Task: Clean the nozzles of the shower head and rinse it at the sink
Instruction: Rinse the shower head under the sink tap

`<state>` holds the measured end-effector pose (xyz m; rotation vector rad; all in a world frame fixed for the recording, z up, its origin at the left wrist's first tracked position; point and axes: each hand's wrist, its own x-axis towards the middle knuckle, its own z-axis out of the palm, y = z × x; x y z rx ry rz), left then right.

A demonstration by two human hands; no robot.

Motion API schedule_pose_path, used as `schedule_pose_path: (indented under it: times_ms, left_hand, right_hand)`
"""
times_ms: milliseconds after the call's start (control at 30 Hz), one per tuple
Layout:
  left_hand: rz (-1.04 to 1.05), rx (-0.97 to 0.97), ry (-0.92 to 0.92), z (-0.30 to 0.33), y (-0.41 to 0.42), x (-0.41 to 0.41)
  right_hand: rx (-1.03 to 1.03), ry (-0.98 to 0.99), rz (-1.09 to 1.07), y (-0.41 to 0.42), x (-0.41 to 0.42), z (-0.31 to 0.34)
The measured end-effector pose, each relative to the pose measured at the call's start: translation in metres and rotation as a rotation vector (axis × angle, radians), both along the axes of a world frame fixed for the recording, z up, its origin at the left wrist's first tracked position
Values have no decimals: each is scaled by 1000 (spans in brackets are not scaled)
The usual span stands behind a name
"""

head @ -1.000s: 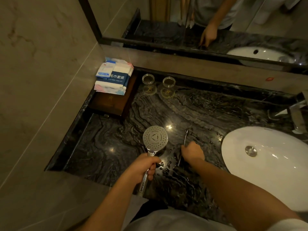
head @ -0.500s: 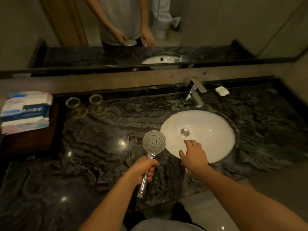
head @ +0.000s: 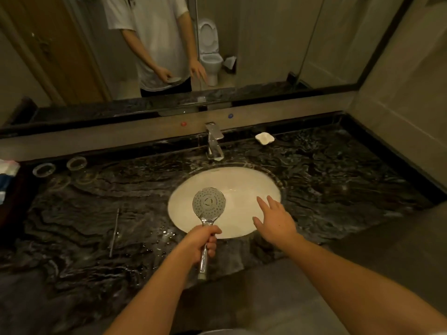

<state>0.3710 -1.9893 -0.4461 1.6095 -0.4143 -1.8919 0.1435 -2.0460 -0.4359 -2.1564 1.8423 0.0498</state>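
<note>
My left hand (head: 202, 241) grips the chrome handle of the shower head (head: 208, 203), which stands upright with its round nozzle face toward me, over the front left part of the white oval sink (head: 244, 187). My right hand (head: 274, 218) hovers over the sink's front right rim, fingers spread, holding nothing. A thin metal pin tool (head: 114, 232) lies on the wet black marble counter (head: 96, 213) to the left of the sink. The chrome faucet (head: 214, 141) stands behind the basin; no water is running.
A white soap dish (head: 264, 138) sits at the back right of the faucet. Two round glass coasters (head: 77, 163) lie at the back left, with a packet stack (head: 6, 175) at the left edge. A mirror spans the wall behind.
The view swung right, from the left counter to the sink. My right hand left the pin tool on the counter and moved over the basin. The shower head moved over the sink.
</note>
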Motion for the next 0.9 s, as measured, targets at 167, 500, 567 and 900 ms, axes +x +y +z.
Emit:
schedule_pose_path:
  times_ms: [167,500,567,900]
  left_hand:
    - [72,28,7,0,-6,-63]
    - [187,49,-6,2,-45,-78]
    - [212,73,15,-3,-60,-67]
    - [300,104,108,-29,-112,-41]
  right_hand:
    - [37,-46,43,-15,-62,2]
    - [81,-49,198,-86,-63,11]
    - [75,-45,199,-99,-51,11]
    - [88,-89,207,-166,7,10]
